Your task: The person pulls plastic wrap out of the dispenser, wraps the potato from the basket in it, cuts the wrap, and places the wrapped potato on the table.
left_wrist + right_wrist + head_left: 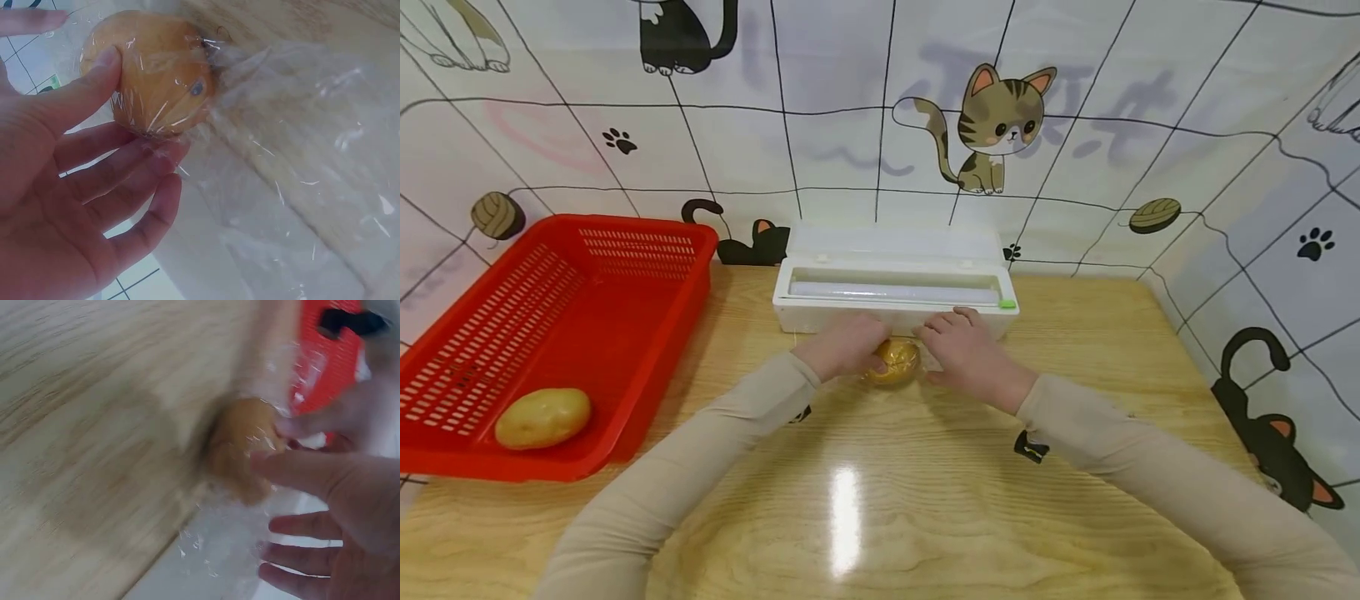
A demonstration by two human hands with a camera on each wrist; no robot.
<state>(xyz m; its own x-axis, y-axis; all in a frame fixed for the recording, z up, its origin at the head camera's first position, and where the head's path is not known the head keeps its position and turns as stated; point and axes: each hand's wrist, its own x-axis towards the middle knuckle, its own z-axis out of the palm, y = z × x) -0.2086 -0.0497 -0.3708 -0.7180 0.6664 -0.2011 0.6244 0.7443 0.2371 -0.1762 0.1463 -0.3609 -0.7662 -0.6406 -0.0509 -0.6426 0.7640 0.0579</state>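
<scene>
A potato (900,363) wrapped in clear plastic film lies on the table before the white cling film box (805,318). My left hand (852,343) pinches it from the left. In the left wrist view, the thumb rests on the wrapped potato (164,65), with curled fingers beneath, and loose cling film (306,131) trails off it. On the other side is my right hand (967,357), fingers near the box's front wall. The right wrist view is blurred; there my right thumb touches the potato (242,450) while the other fingers extend beside the film.
At the left stands a red plastic basket (662,367) holding one unwrapped potato (542,418). The cling film box has its lid up, with a film roll (895,292) inside and a green slider (1007,304) at its right end. Cat-patterned sheeting (835,150) rises behind the wooden table (925,508).
</scene>
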